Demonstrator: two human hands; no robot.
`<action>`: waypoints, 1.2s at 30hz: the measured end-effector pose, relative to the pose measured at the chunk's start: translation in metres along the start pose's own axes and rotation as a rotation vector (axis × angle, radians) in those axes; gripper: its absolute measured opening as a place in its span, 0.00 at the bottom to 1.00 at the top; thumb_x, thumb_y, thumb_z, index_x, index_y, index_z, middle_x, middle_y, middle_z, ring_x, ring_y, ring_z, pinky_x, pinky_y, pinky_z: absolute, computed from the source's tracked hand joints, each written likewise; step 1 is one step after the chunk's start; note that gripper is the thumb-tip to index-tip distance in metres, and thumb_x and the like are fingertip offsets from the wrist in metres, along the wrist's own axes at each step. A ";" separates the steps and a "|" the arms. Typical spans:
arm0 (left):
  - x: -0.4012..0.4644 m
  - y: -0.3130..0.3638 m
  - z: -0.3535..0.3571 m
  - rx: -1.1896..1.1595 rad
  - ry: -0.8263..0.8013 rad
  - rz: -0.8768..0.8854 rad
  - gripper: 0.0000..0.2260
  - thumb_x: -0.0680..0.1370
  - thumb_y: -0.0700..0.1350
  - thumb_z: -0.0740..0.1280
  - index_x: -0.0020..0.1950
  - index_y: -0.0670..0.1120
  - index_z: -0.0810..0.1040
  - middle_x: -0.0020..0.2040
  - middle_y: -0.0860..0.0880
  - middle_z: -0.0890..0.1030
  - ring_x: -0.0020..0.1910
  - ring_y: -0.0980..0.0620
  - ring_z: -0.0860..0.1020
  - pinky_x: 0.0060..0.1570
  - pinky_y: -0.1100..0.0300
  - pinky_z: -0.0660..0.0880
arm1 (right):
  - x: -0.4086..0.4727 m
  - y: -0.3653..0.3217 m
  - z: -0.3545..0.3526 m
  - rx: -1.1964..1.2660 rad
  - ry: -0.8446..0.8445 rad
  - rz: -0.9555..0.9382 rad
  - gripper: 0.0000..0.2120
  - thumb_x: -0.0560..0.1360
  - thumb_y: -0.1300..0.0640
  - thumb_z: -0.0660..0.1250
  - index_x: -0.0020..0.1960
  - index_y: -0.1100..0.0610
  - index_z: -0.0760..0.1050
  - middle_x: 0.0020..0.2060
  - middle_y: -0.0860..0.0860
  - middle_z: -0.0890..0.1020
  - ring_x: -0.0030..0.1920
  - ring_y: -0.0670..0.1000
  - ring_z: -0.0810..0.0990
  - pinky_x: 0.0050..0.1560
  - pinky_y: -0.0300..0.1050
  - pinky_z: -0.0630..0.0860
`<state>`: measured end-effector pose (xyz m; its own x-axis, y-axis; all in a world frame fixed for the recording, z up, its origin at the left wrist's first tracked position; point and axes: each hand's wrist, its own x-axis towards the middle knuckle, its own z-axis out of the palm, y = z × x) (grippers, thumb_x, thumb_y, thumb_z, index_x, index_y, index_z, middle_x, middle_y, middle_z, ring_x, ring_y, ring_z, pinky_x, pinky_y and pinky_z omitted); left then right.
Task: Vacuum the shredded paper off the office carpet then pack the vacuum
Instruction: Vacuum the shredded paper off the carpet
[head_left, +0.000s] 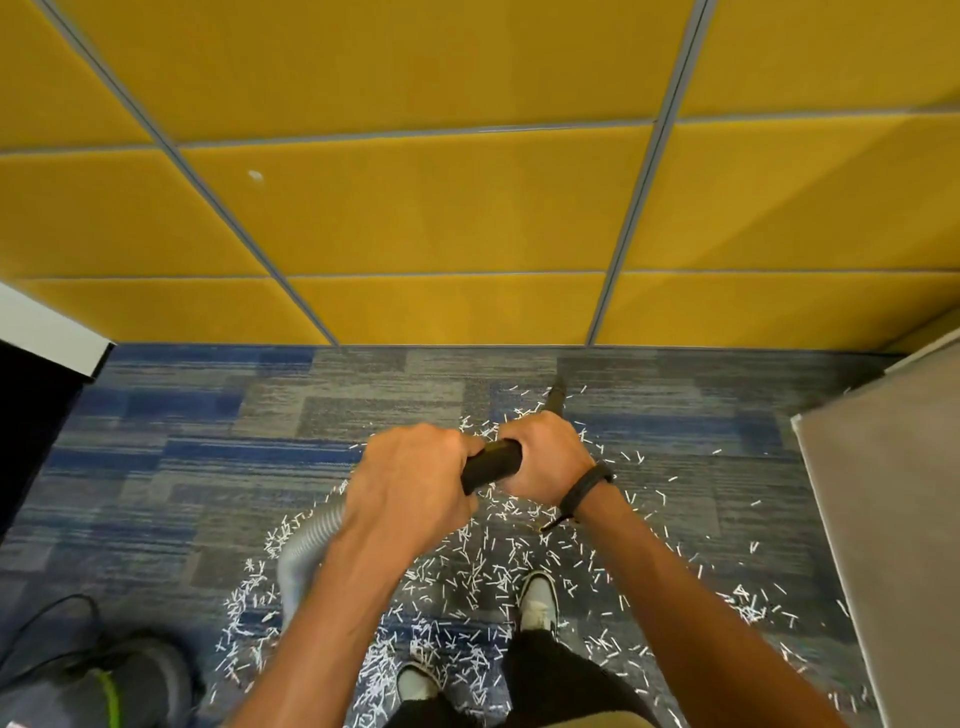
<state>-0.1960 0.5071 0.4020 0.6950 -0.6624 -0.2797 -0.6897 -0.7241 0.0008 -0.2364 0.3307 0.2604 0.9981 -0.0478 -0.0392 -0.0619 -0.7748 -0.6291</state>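
Head view: the black wand (491, 462) is gripped w/ both hands, left hand (410, 483) wrapped round its rear end where the grey ribbed hose (311, 540) joins, right hand (545, 457) closed round it further fwd, prob. so the far nozzle tip (557, 397) can be steered and held low to the carpet (182, 467). Shredded paper (467, 577) is seen strewn under the arms, round both shoes and out to the right; the vacuum body (104, 680) is parked at lower left, its cable (47, 623) looped beside it, likely kept clear of the mess
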 end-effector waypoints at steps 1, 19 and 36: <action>0.000 0.002 0.001 -0.006 -0.006 0.000 0.21 0.75 0.56 0.73 0.68 0.65 0.77 0.43 0.55 0.84 0.42 0.50 0.81 0.44 0.57 0.79 | -0.003 0.002 0.001 -0.003 0.002 0.003 0.09 0.63 0.48 0.72 0.33 0.46 0.71 0.26 0.43 0.75 0.29 0.46 0.75 0.33 0.39 0.66; -0.049 -0.038 0.010 -0.037 0.013 -0.078 0.20 0.73 0.56 0.74 0.64 0.67 0.78 0.41 0.56 0.83 0.40 0.51 0.79 0.41 0.58 0.75 | -0.005 -0.051 0.036 0.002 -0.054 -0.016 0.08 0.66 0.51 0.75 0.35 0.49 0.76 0.29 0.46 0.80 0.31 0.47 0.77 0.33 0.41 0.69; -0.083 -0.054 0.006 -0.040 0.019 -0.113 0.20 0.72 0.54 0.73 0.63 0.66 0.80 0.41 0.55 0.83 0.39 0.51 0.78 0.41 0.57 0.75 | -0.009 -0.082 0.050 0.021 -0.102 -0.068 0.10 0.66 0.51 0.72 0.33 0.48 0.71 0.28 0.46 0.78 0.31 0.49 0.77 0.34 0.43 0.73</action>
<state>-0.2174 0.6026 0.4197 0.7718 -0.5793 -0.2623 -0.5984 -0.8012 0.0087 -0.2401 0.4263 0.2735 0.9948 0.0699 -0.0737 0.0054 -0.7609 -0.6489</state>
